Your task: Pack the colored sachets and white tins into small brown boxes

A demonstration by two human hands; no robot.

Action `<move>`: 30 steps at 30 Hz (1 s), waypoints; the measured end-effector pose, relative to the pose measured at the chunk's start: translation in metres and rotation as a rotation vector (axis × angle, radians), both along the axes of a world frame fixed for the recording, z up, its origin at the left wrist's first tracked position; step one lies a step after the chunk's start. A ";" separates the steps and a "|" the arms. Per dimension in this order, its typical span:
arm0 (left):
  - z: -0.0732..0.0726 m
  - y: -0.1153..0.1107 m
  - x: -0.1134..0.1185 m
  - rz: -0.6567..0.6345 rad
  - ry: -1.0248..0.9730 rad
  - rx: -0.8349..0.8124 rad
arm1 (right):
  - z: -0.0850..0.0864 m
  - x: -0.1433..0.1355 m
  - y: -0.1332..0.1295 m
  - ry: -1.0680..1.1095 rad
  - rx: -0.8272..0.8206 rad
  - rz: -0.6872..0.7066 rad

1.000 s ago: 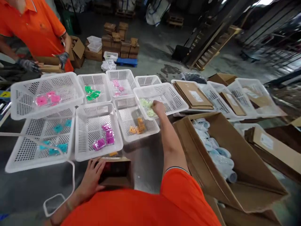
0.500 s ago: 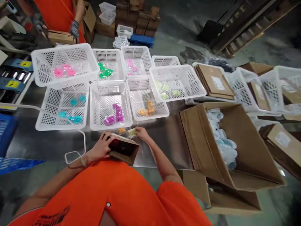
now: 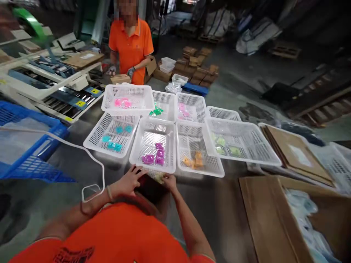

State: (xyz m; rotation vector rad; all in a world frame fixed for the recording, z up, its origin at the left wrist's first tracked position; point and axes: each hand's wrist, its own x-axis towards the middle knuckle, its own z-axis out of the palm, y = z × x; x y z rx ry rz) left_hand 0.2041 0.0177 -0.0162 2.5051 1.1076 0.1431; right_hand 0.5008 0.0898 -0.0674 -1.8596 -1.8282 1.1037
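My left hand (image 3: 131, 181) grips the near-left rim of a small cardboard box (image 3: 152, 190), fingers bent over its edge. The box stands open against my body, and its dark inside shows no clear contents. At the box's far right edge, my right hand (image 3: 169, 181) pinches a small clear packet with a pale green piece (image 3: 159, 177). Just beyond the hands is a white basket (image 3: 133, 160) of purple packets (image 3: 159, 153). Right of it, another basket holds orange packets (image 3: 197, 160).
More white baskets hold teal packets (image 3: 113, 146), green packets (image 3: 156, 110), pink packets (image 3: 122, 102) and pale green packets (image 3: 220, 146). A white strap (image 3: 103, 175) hangs near my left forearm. A big carton (image 3: 263, 215) stands right; a blue crate (image 3: 33, 160) left. A co-worker (image 3: 131, 47) stands beyond.
The view has swung up and to the left, bringing the co-worker and roller conveyor further into sight. My right hand has carried the pale green packet closer to the box opening.
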 end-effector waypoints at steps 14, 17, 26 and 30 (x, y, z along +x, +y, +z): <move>-0.016 0.006 0.003 0.046 -0.062 -0.007 | 0.059 0.034 -0.081 -0.153 0.671 0.106; -0.023 0.005 0.002 0.071 -0.122 -0.015 | 0.062 -0.004 -0.081 -0.182 0.455 0.508; -0.034 0.011 0.001 0.085 -0.141 -0.076 | 0.054 0.019 -0.038 0.277 0.481 0.201; -0.036 0.013 0.000 0.069 -0.144 -0.116 | 0.060 0.071 0.013 0.388 0.499 -0.403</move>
